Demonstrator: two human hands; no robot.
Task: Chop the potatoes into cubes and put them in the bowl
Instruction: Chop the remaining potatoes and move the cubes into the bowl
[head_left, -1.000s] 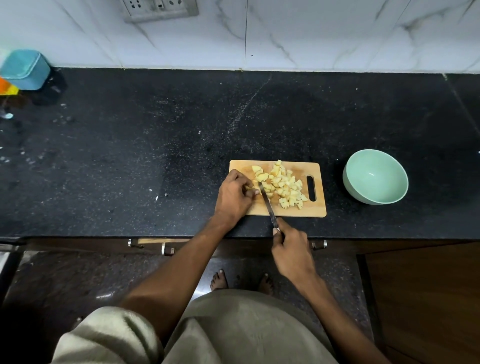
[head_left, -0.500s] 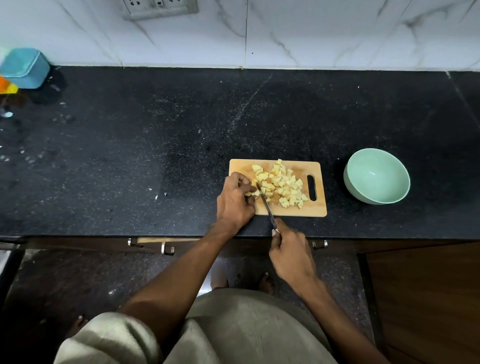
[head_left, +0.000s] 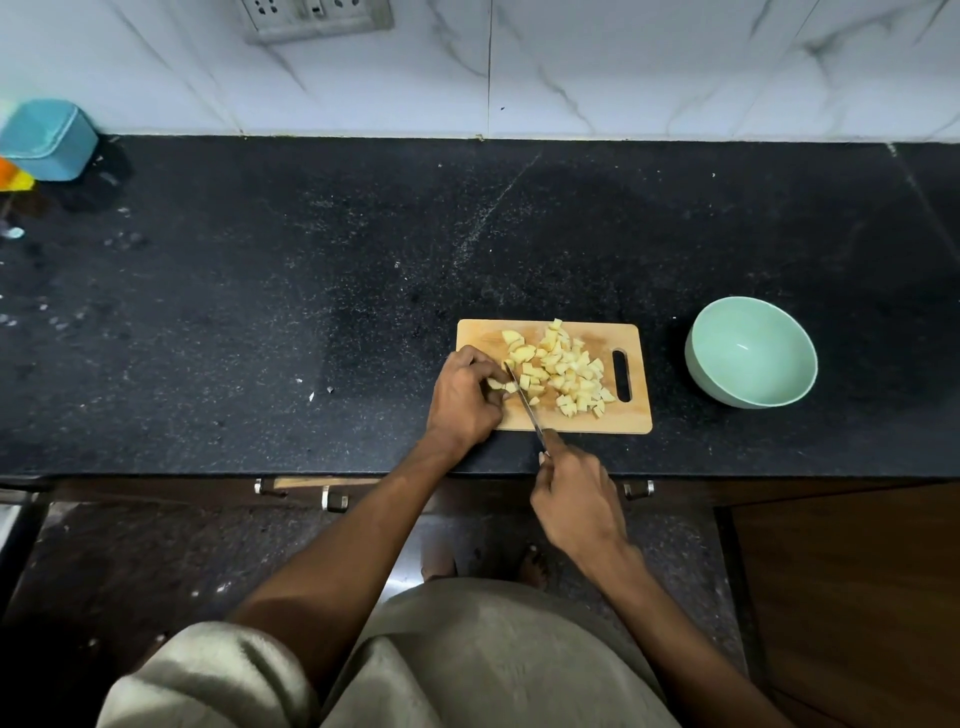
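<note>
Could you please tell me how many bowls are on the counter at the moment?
1. A mint-green bowl stands empty on the black counter, right of the cutting board and apart from it. None other shows.

The left hand (head_left: 464, 400) covers the near left corner of the cutting board (head_left: 631, 415) and most of the potato piece (head_left: 500, 385) under its fingers. The knife (head_left: 524, 402) handle is buried inside the right hand (head_left: 576, 499). Far left of the board, the blue container (head_left: 47, 139) and an orange object (head_left: 13, 176) are cut by the picture's edge; the wall socket (head_left: 317, 18) behind is cropped at the top.
</note>
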